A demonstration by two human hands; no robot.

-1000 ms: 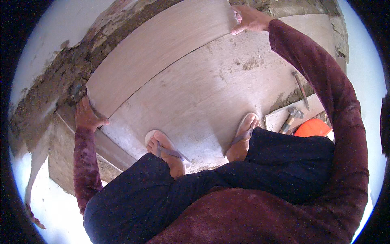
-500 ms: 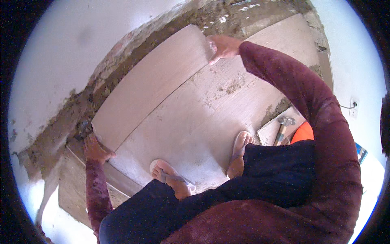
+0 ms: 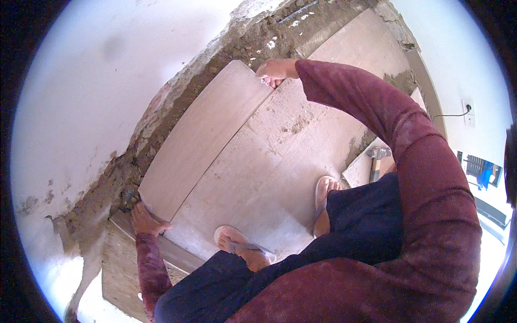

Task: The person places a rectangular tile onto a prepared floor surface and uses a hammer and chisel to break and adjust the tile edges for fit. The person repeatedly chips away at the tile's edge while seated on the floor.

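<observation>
A long, pale beige floor tile lies slantwise before me, between the laid tiles and the broken base of the wall. My left hand is at its near end, thumb and fingers against the short edge; their undersides are hidden. At the far end, my right hand has its fingers curled at the tile's right corner. A narrow dark seam runs between this tile and the neighbouring laid tiles. Under the tile, the bed is out of sight.
Rough soil and rubble border the white wall along the left. A hammer rests on a tile piece at right, by my sandalled feet. A cord is plugged into the wall outlet.
The tile's far end has come down toward the floor, my right hand lowering with it. My left hand stays at the near end. The view has turned slightly.
</observation>
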